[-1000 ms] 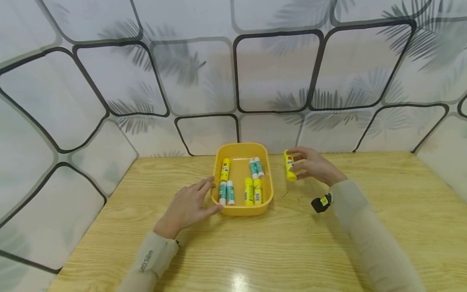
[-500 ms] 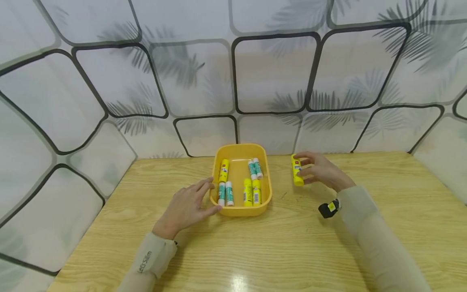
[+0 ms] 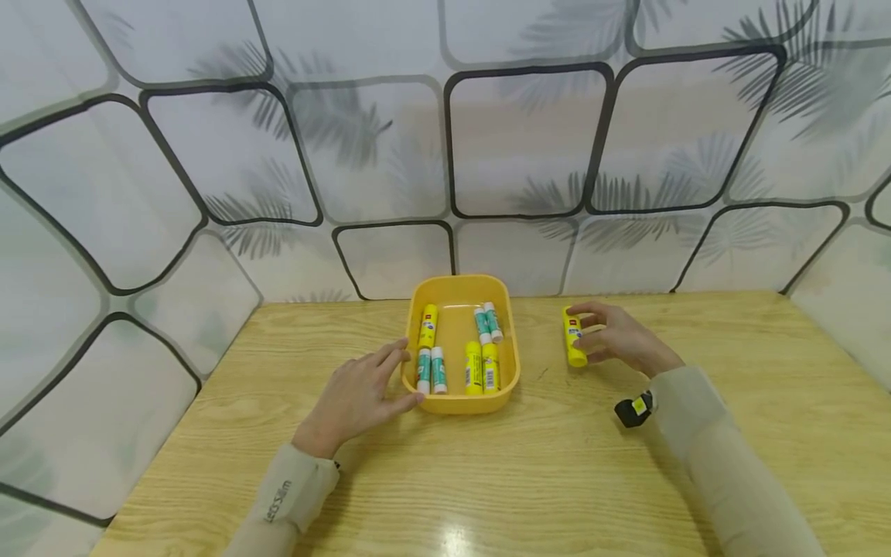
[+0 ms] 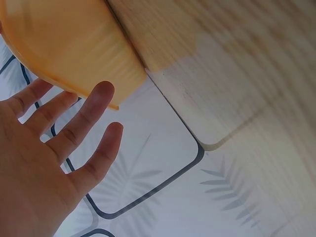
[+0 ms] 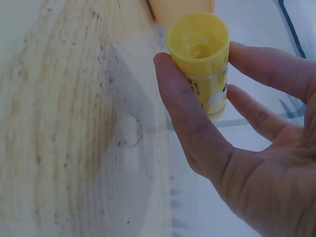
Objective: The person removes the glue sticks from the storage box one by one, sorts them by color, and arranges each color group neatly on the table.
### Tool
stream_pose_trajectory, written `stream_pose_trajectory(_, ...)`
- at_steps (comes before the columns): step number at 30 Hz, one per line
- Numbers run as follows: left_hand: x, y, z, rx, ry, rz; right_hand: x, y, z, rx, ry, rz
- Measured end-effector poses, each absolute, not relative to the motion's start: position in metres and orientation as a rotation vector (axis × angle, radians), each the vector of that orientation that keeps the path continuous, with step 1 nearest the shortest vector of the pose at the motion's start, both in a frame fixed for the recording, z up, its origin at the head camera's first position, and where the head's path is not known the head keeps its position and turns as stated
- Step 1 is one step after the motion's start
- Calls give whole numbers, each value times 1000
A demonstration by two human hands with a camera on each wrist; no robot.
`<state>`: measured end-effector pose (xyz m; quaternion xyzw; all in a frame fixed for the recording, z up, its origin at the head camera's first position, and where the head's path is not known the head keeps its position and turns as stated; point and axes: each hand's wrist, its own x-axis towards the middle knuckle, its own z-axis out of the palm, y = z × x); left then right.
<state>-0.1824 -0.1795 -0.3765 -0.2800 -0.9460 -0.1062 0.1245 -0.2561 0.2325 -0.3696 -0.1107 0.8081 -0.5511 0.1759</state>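
To the right of a yellow plastic tray, my right hand holds a yellow glue stick between thumb and fingertips. Its hollow base end shows in the right wrist view, where the thumb presses one side of the glue stick and fingers the other. My left hand rests at the tray's left rim with fingers spread and relaxed. In the left wrist view its fingertips lie along the tray's edge. Inside the tray are several glue sticks, among them a yellow one and a teal-and-white one.
The tray stands on a wood-grain table, close to its back edge. A patterned cloth wall rises behind it and on both sides. A black wrist device sits at my right cuff.
My right hand has carried the yellow glue stick a short way right and nearer to me, away from the tray. The left hand keeps its place at the rim.
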Motion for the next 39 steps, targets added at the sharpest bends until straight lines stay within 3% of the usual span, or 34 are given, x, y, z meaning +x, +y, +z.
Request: stream_pose_trajectory(39, -182, -182, -378, -876, -2689, -282, -257, 237, -380, -234, 2362, -1456)
